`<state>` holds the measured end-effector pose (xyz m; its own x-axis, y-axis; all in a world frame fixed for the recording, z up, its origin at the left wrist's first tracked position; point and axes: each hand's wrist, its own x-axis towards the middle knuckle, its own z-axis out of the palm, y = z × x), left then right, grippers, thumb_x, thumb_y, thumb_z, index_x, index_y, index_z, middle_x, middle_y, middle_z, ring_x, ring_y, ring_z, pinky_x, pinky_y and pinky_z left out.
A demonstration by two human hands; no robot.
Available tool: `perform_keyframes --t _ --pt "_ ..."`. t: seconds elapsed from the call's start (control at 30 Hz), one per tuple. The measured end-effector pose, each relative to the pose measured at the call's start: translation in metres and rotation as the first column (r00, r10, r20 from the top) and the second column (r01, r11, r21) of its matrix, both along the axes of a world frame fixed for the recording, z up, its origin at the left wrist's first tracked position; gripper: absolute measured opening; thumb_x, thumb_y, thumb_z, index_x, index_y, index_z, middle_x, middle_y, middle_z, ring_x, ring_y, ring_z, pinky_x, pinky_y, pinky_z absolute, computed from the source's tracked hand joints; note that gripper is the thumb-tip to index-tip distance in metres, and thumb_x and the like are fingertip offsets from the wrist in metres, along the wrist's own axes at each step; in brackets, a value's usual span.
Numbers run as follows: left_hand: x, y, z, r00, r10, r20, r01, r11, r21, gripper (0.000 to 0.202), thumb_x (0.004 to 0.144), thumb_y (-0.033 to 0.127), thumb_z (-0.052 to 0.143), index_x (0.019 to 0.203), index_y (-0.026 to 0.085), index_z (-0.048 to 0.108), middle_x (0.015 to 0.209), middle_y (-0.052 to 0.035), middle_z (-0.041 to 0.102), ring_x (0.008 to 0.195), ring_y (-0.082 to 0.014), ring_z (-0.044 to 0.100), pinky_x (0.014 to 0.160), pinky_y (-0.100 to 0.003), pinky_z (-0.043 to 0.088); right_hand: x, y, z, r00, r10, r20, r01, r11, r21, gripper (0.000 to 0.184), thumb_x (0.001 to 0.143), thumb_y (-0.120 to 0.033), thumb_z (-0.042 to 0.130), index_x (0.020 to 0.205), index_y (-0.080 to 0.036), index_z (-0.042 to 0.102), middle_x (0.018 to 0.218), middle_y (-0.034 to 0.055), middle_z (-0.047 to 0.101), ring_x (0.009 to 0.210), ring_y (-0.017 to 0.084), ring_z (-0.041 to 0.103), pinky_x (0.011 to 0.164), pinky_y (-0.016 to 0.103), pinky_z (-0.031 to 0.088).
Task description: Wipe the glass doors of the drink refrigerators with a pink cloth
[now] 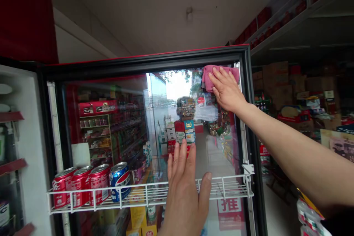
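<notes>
My right hand (226,89) presses a pink cloth (214,76) against the upper right of the glass door (110,88) of a black-framed drinks cooler. My left hand (184,191) lies flat on the lower middle of the same glass, fingers spread and holding nothing. Behind the glass, several red cans (80,185) and a blue Pepsi can (120,181) stand on a white wire shelf (224,188). The left hand hides the middle of that shelf. The glass reflects shop shelves and a bright doorway.
Stacked cardboard cartons (276,84) fill the shop to the right of the cooler, below a high shelf of red boxes (265,16). A white cabinet wall with dark red shelves (12,118) stands at the left. Shrink-wrapped bottles (308,217) sit at the lower right.
</notes>
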<state>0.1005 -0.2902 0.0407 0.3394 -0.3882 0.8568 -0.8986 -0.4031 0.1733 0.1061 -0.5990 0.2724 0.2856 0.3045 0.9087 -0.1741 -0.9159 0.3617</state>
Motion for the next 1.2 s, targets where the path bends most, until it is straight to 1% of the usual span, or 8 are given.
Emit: perform_keyframes --t 0.27,0.43,0.63,0.8,0.97,1.07,1.13,1.2 --pt "-0.009 -0.008 -0.008 0.999 0.011 -0.03 -0.009 0.997 0.072 0.074 0.113 0.037 0.049 0.179 0.03 0.015 0.187 -0.0099 0.015 0.174 -0.034 0.013 0.136 -0.07 0.026 -0.003 0.001 -0.065 0.999 0.051 -0.017 -0.051 0.998 0.031 0.069 0.112 -0.027 0.043 0.178 -0.029 0.024 0.184 0.0074 0.029 0.171 0.036 0.021 0.136 0.071 0.023" --pt "-0.01 -0.008 -0.011 0.999 0.004 -0.053 0.001 0.996 0.094 0.071 0.114 0.039 0.047 0.178 0.028 0.018 0.187 -0.0111 0.015 0.174 -0.0329 0.013 0.136 -0.07 0.026 -0.007 0.005 -0.102 0.994 0.102 -0.028 -0.1 0.994 0.054 0.072 0.112 -0.025 0.046 0.179 -0.034 0.02 0.183 0.0074 0.03 0.172 0.035 0.02 0.136 0.073 0.023" --pt "-0.015 -0.004 -0.011 0.996 -0.012 -0.093 0.022 0.994 0.104 0.07 0.113 0.041 0.047 0.177 0.025 0.024 0.187 -0.0111 0.015 0.174 -0.0331 0.012 0.138 -0.068 0.024 -0.017 0.013 -0.147 0.995 0.079 -0.066 -0.075 0.995 0.07 0.076 0.111 -0.018 0.05 0.179 -0.034 0.02 0.18 0.01 0.037 0.17 0.036 0.027 0.133 0.074 0.03" --pt "-0.018 0.002 -0.011 0.991 -0.028 -0.133 0.041 0.995 0.092 0.07 0.112 0.042 0.048 0.177 0.027 0.027 0.187 -0.0078 0.014 0.173 -0.0335 0.011 0.138 -0.067 0.023 -0.028 0.019 -0.19 0.99 0.052 -0.133 -0.042 0.996 0.08 0.075 0.108 -0.011 0.051 0.177 -0.031 0.029 0.178 0.0113 0.04 0.169 0.035 0.029 0.133 0.072 0.032" --pt "-0.018 0.015 -0.014 0.988 -0.042 -0.149 0.059 0.993 0.107 0.072 0.112 0.043 0.049 0.178 0.027 0.025 0.187 -0.0077 0.015 0.173 -0.0346 0.012 0.138 -0.069 0.024 -0.045 0.033 -0.234 0.955 0.079 -0.285 -0.071 0.997 0.04 0.075 0.108 -0.01 0.048 0.177 -0.034 0.027 0.176 0.008 0.042 0.169 0.033 0.03 0.133 0.068 0.035" --pt "-0.015 0.024 -0.016 0.991 -0.026 -0.133 0.041 0.993 0.111 0.072 0.112 0.041 0.048 0.178 0.026 0.023 0.186 -0.0088 0.017 0.173 -0.0345 0.012 0.137 -0.07 0.024 -0.048 0.042 -0.237 0.922 0.072 -0.379 -0.083 0.997 -0.012 0.081 0.106 -0.007 0.047 0.178 -0.034 0.021 0.178 0.0054 0.04 0.17 0.032 0.026 0.133 0.068 0.035" --pt "-0.012 0.029 -0.017 0.992 -0.012 -0.123 0.025 0.994 0.106 0.072 0.112 0.041 0.048 0.178 0.026 0.022 0.187 -0.0093 0.016 0.173 -0.0344 0.012 0.137 -0.071 0.025 -0.043 0.047 -0.223 0.916 0.051 -0.397 -0.072 0.997 -0.039 0.084 0.105 -0.005 0.046 0.178 -0.034 0.016 0.179 0.0046 0.036 0.171 0.031 0.024 0.133 0.068 0.034" --pt "-0.01 0.036 -0.017 0.994 0.0 -0.11 0.01 0.996 0.092 0.073 0.112 0.04 0.049 0.178 0.027 0.021 0.187 -0.0091 0.016 0.173 -0.0342 0.012 0.137 -0.07 0.026 -0.034 0.052 -0.2 0.916 0.034 -0.399 -0.068 0.995 -0.071 0.085 0.105 -0.003 0.043 0.178 -0.034 0.014 0.18 0.0038 0.034 0.171 0.031 0.022 0.134 0.068 0.032"
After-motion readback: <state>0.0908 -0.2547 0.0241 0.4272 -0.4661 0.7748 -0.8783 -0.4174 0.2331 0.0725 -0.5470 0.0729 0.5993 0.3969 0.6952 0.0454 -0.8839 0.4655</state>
